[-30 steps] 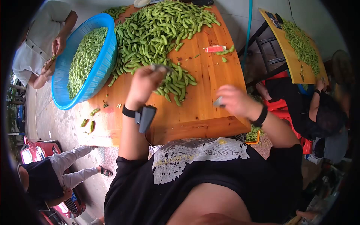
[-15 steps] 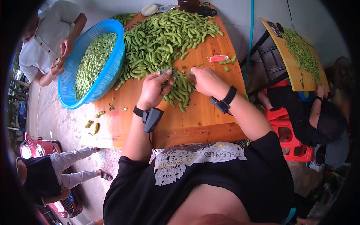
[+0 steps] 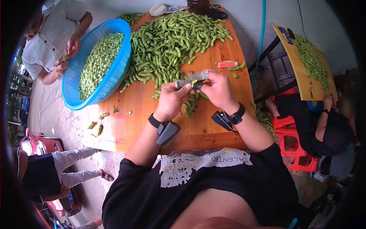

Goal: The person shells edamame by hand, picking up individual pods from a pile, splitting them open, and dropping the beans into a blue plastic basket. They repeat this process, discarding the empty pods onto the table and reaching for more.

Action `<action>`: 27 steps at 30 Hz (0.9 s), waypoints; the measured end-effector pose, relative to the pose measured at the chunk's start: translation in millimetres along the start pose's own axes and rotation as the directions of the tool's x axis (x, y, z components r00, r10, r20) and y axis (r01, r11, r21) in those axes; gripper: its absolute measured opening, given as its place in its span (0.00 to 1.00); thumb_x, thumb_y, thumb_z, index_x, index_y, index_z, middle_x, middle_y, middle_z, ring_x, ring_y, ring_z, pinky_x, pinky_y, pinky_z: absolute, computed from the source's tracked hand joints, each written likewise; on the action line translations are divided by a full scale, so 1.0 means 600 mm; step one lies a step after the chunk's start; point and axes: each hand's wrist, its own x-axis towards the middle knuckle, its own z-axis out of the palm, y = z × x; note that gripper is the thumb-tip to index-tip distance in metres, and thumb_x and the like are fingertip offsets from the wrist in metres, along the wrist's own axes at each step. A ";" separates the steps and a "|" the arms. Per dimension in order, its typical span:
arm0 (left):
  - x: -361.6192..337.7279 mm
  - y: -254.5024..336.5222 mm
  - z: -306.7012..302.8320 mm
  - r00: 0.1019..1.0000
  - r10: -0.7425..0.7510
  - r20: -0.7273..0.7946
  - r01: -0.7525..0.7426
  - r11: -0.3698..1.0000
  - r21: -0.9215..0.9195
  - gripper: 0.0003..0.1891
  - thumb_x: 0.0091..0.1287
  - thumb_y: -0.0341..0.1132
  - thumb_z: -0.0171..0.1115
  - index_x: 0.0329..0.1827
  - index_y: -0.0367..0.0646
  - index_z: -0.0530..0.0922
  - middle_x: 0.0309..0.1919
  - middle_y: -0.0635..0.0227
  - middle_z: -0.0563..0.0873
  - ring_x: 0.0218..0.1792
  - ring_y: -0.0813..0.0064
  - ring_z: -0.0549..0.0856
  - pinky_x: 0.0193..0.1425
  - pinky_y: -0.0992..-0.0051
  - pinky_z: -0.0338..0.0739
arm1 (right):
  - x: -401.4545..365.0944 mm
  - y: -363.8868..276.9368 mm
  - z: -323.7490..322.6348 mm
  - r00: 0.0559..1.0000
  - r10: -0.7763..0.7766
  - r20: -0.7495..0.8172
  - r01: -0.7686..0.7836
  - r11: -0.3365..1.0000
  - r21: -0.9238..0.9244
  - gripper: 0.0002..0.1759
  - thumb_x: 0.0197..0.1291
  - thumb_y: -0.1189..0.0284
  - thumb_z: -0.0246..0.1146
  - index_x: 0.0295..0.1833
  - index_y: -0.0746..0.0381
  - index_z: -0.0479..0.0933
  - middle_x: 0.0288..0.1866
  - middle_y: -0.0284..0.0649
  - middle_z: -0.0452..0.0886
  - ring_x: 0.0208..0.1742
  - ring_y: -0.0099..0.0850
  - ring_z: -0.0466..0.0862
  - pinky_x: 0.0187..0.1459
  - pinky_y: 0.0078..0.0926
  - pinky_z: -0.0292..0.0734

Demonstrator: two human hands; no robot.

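My left hand [image 3: 170,100] and my right hand [image 3: 219,88] meet above the wooden table [image 3: 225,131], fingertips closed together. Grey wrappings cover some fingers on both hands. Between the fingertips shows a small green soybean pod [image 3: 194,81], mostly hidden by the fingers; both hands pinch it. Under and behind the hands lies a small cluster of pods [image 3: 189,107]. Beyond it spreads a large heap of green soybean pods [image 3: 167,47]. To the left, a blue plastic basket [image 3: 89,100] holds many shelled green beans [image 3: 100,63].
A red-and-white packet [image 3: 227,64] lies on the right side of the table. Loose pods [image 3: 100,129] are at the left front. A person in a light shirt [image 3: 53,34] works beside the basket. On the right, another person sits near a second table [image 3: 305,89] and red stools [image 3: 288,141].
My hands have come together from apart, and a pod now shows between their fingertips. The whole view has shifted slightly to the right.
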 end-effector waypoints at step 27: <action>-0.028 0.010 0.024 0.980 0.159 0.120 -0.190 0.927 0.325 0.04 0.66 0.27 0.67 0.41 0.36 0.85 0.30 0.70 0.88 0.23 0.90 0.76 0.24 0.85 0.68 | -0.027 -0.026 -0.013 0.989 -0.139 0.049 0.143 0.987 -0.079 0.12 0.52 0.89 0.57 0.41 0.70 0.80 0.32 0.41 0.79 0.29 0.28 0.81 0.32 0.23 0.76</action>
